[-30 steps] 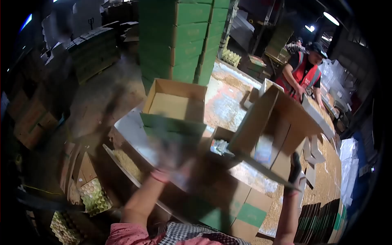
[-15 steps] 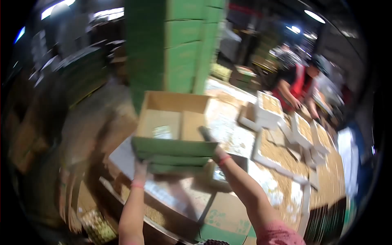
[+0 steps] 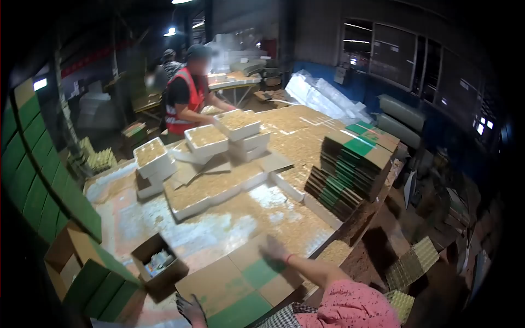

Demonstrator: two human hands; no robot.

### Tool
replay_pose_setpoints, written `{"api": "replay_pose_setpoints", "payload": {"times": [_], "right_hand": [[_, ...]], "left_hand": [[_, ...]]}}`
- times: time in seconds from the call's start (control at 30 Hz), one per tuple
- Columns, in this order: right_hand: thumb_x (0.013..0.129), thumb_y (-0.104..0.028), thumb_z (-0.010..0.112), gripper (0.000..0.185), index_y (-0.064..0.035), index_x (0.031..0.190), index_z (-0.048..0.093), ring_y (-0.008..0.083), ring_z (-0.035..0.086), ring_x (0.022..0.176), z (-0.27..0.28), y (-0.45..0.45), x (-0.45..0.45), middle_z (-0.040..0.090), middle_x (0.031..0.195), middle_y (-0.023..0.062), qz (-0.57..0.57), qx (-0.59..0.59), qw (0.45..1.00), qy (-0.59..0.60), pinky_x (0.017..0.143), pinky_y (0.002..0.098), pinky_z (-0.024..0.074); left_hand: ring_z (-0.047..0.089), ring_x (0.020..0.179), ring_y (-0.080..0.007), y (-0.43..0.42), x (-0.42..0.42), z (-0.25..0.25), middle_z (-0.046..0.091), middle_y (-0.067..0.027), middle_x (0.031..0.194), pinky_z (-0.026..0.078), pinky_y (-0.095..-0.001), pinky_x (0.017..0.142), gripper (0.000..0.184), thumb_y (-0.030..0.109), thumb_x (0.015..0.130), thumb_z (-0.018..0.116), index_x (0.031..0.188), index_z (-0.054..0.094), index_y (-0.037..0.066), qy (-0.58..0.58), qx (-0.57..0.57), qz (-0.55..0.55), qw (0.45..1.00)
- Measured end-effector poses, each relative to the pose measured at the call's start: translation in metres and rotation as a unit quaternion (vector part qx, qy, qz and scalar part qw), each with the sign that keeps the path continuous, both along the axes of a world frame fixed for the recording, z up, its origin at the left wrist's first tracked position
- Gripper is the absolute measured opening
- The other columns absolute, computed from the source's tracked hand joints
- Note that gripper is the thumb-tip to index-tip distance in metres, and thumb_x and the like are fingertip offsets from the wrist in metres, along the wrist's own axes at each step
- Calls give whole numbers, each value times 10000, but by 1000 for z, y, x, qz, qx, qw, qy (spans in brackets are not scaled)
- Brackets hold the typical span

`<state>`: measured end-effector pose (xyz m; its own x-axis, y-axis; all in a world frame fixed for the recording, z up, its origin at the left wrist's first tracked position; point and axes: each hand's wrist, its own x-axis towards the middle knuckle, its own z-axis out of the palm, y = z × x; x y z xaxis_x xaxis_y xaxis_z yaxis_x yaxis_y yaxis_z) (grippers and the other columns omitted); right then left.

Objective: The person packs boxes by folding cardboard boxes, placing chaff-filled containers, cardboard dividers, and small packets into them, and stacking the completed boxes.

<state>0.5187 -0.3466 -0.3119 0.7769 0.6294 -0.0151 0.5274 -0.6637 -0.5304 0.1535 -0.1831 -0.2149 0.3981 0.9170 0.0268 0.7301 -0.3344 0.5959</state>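
A flat folded carton (image 3: 240,276), brown with green patches, lies on the near part of the table. My right hand (image 3: 273,249), with a pink band at the wrist, rests at its far right edge; motion smears the fingers. At the carton's near left edge is my left hand (image 3: 191,309) in a dark glove, its fingers spread. A small open box (image 3: 158,266) with small packets inside stands beyond the carton. At the lower left an open carton (image 3: 76,261) sits on top of green cartons (image 3: 112,292).
White trays (image 3: 206,140) of brown grain-like material stand mid-table. A co-worker (image 3: 187,101) in a red vest handles one. Folded cartons (image 3: 350,164) are stacked at the right; green boxes (image 3: 41,169) rise at the left. Egg trays (image 3: 413,264) lie lower right.
The view has swung right. My hands, earlier at the open carton on the left, are now at the flat folded carton. The open carton appears farther left, out of my hands.
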Motion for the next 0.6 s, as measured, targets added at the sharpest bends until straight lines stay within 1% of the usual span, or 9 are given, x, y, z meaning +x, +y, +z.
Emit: {"api": "replay_pose_setpoints", "payload": {"times": [0.03, 0.1, 0.13, 0.23, 0.3, 0.43, 0.5, 0.57, 0.6], "right_hand": [[840, -581, 515, 923, 70, 1429, 230, 376, 265, 1375, 48, -14, -15, 284, 1463, 270, 9, -113, 993, 21, 1131, 423, 214], [835, -497, 543, 876, 54, 1438, 226, 370, 236, 1393, 25, -24, 26, 251, 1488, 260, -16, 4, 996, 91, 1144, 393, 201], [838, -414, 540, 820, 48, 1440, 229, 360, 240, 1394, 29, -26, 40, 257, 1487, 256, 21, 64, 992, 102, 1147, 385, 197], [829, -172, 496, 697, 39, 1442, 239, 330, 255, 1394, 105, -15, 70, 276, 1483, 248, 58, 316, 941, 109, 1149, 365, 198], [833, -104, 441, 641, 40, 1432, 268, 319, 317, 1368, 173, -8, 77, 336, 1450, 254, 82, 410, 906, 65, 1138, 361, 229], [778, -11, 393, 630, 4, 1406, 343, 297, 433, 1294, 234, -9, 67, 456, 1358, 249, 69, 376, 885, 265, 1087, 337, 318], [754, 26, 393, 642, -5, 1394, 361, 292, 466, 1263, 180, 8, 62, 511, 1290, 229, 162, 472, 857, 128, 1062, 298, 344], [795, -76, 478, 601, -23, 1382, 360, 324, 390, 1316, 174, 5, 52, 438, 1360, 223, 193, 524, 801, 214, 1121, 391, 284], [802, -113, 497, 583, -16, 1363, 376, 344, 335, 1345, 177, 16, 47, 417, 1378, 215, 162, 515, 841, -4, 1140, 430, 238]], "left_hand": [[443, 1216, -458, -9, 15, 4, 468, -303, 1317, 345, -446, 1052, 718, 395, 919, 523, 1369, 312, -123, -3, 8, -10, 1000], [364, 1308, -410, -23, 34, -10, 375, -286, 1411, 276, -426, 1108, 737, 392, 931, 508, 1411, 242, -101, 14, -21, 16, 1000], [288, 1368, -367, -26, 38, -27, 266, -264, 1482, 224, -406, 1138, 788, 426, 935, 507, 1434, 183, -90, -65, -84, 40, 994], [284, 1359, -367, -28, 34, -33, 262, -246, 1488, 233, -407, 1137, 884, 532, 892, 555, 1450, 194, -50, -289, -55, 40, 955], [308, 1344, -373, -52, 49, 41, 282, -246, 1478, 269, -416, 1112, 876, 528, 876, 576, 1441, 226, -42, -158, 41, 20, 986], [355, 1316, -384, -98, 81, 178, 324, -245, 1457, 339, -433, 1063, 860, 520, 845, 618, 1422, 288, -26, 131, 289, -88, 944], [379, 1302, -389, -117, 92, 215, 345, -245, 1447, 374, -442, 1039, 853, 516, 830, 639, 1413, 320, -18, 280, 380, -104, 875], [413, 1275, -392, -114, 92, 224, 373, -245, 1429, 403, -443, 1013, 827, 507, 824, 647, 1402, 353, -7, 304, 338, -134, 880], [435, 1254, -392, -106, 91, 220, 392, -245, 1416, 415, -439, 999, 805, 500, 827, 645, 1395, 370, -1, 277, 285, -157, 904]]}}
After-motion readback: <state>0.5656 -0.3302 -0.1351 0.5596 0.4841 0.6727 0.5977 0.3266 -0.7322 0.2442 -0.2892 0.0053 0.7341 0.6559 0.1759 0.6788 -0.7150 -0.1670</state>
